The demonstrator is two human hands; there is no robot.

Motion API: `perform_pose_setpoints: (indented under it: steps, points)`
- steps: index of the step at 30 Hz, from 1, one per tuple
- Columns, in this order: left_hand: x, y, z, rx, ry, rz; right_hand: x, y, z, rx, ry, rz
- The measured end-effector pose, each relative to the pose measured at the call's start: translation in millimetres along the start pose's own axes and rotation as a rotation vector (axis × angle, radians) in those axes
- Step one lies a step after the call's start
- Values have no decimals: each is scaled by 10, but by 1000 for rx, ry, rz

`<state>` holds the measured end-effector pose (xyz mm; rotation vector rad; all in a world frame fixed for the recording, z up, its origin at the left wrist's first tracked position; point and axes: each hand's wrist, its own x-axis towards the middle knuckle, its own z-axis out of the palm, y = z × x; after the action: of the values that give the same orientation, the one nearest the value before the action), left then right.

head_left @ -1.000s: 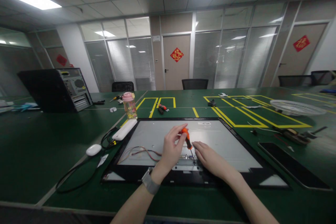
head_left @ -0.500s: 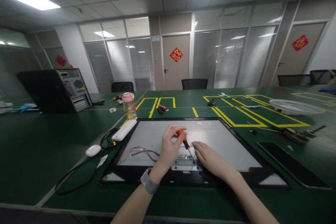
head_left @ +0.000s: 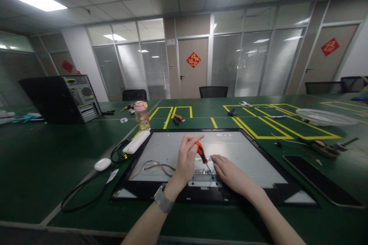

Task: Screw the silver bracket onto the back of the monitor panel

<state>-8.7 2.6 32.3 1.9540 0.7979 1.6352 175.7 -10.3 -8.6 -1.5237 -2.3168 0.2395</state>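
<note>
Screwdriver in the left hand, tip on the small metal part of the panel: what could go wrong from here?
The screwdriver tip may slip off the metal part and scratch the panel. It could also jab the right hand, whose fingers lie right beside the tip.

Orange-handled screwdriver — tilted, tip down at metal bracket on flat-lying panel

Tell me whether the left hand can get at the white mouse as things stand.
Probably yes. The mouse lies on the table left of the panel, with only loose wires between. But the left hand is shut on the orange screwdriver, so it would have to put that down first.
</note>
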Motion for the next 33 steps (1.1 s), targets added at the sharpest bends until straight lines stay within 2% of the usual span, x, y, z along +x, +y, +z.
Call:
perform_pose_setpoints:
  steps: [8,11,19,26,33]
  points:
    - [0,-20,17,6,6,18,0,28,22,25,22,-6]
    - [-1,-7,6,-6,-24,29,2,21,16,22,16,-5]
    - [28,-22,23,-54,39,-78,1,13,5,-18,-23,5]
    - [37,-6,9,-167,-41,-100,5,60,42,24,17,-7]
    - [53,-35,-4,-116,-7,-106,2,58,42,20,22,-5]
